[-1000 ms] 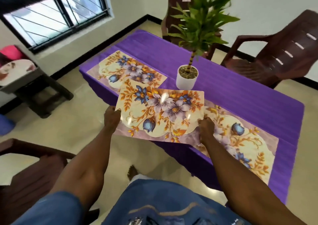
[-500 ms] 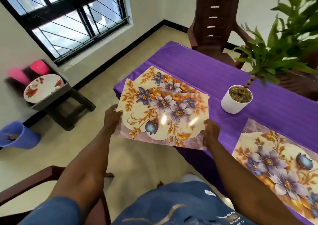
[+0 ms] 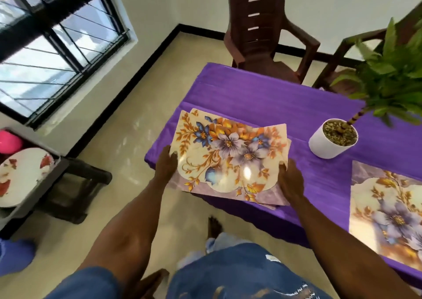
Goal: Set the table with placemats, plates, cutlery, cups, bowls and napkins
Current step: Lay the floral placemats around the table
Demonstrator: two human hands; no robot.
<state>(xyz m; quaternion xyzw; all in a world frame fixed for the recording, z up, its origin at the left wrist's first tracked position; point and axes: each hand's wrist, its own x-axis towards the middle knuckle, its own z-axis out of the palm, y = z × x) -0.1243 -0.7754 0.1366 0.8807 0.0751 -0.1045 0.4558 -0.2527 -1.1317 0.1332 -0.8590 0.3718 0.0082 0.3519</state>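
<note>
While both hands grip its sides | placemat (image 3: 230, 154) over table (image 3: 262, 97)

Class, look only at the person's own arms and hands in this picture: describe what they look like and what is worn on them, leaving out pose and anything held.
Both forearms are bare to the left hand and right hand: no gloves, no watch, rings or bracelets visible. A blue sleeve covers the left upper arm at the bottom edge. The right arm's sleeve is out of view.
</note>
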